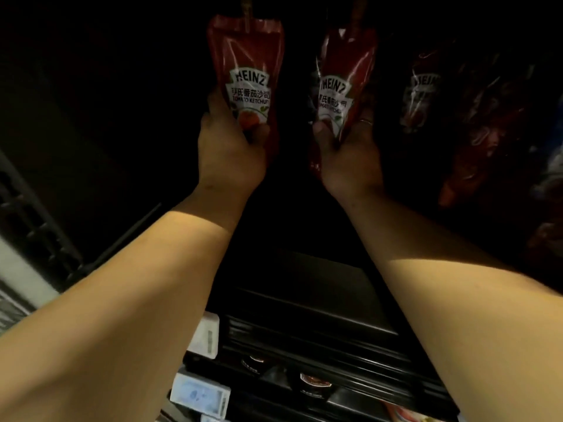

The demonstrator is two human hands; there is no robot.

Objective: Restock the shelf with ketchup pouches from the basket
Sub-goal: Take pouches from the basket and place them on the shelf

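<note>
While dark hides the shelf, left hand [231,147] grips left pouch [246,74], right hand [350,153] grips right pouch [344,83], spouts cut off.

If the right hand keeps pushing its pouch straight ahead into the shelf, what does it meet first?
Probably nothing close: behind the right hand and its pouch the shelf is black. Another pouch sits off to its right, outside that line. Depth is unclear.

Darkness hides the shelf [304,278]; rightmost pouches [422,86] are dim and blurred.
</note>
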